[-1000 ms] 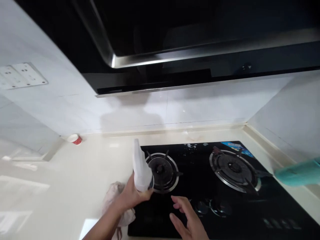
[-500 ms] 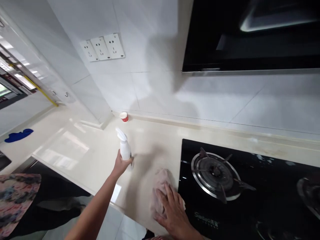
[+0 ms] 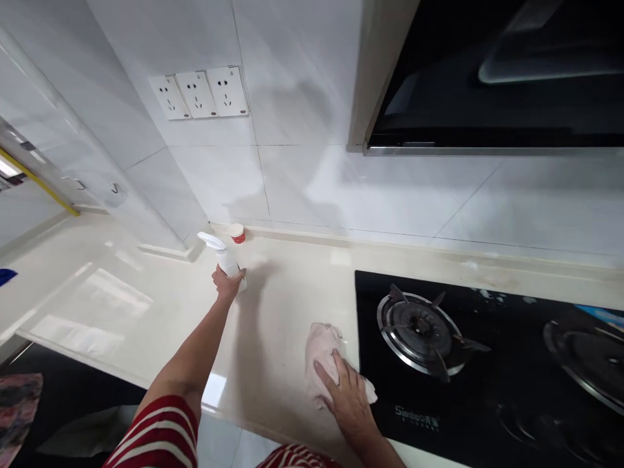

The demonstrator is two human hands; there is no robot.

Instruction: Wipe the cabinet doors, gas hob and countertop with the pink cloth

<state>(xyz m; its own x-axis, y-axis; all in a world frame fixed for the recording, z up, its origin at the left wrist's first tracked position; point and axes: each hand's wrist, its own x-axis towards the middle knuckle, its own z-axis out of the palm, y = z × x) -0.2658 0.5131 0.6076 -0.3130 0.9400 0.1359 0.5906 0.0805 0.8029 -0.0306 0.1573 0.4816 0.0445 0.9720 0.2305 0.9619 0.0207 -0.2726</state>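
A white spray bottle (image 3: pixel 227 260) stands upright or nearly so over the cream countertop (image 3: pixel 287 279), its nozzle pointing left. My left hand (image 3: pixel 227 283) is wrapped round the bottle's body; whether the base touches the counter I cannot tell. A crumpled pale pink cloth (image 3: pixel 322 351) lies on the counter beside the hob. On top of it rests my right hand (image 3: pixel 348 396), palm down with fingers spread, pressing the cloth flat. One corner of the cloth reaches over the hob's left edge.
The black gas hob (image 3: pixel 390 409) fills the right side, with a burner (image 3: pixel 418 326) and raised pan supports. A red and white paper cup (image 3: pixel 237 234) stands by the wall. Sockets (image 3: pixel 199 94) are on the tiles, and a dark range hood (image 3: pixel 492 97) overhangs the hob.
My left hand has carried the spray bottle back and left, closer to the wall and the paper cup. My right hand stays on the cloth, whose corner now overlaps the hob. The view has shifted slightly.
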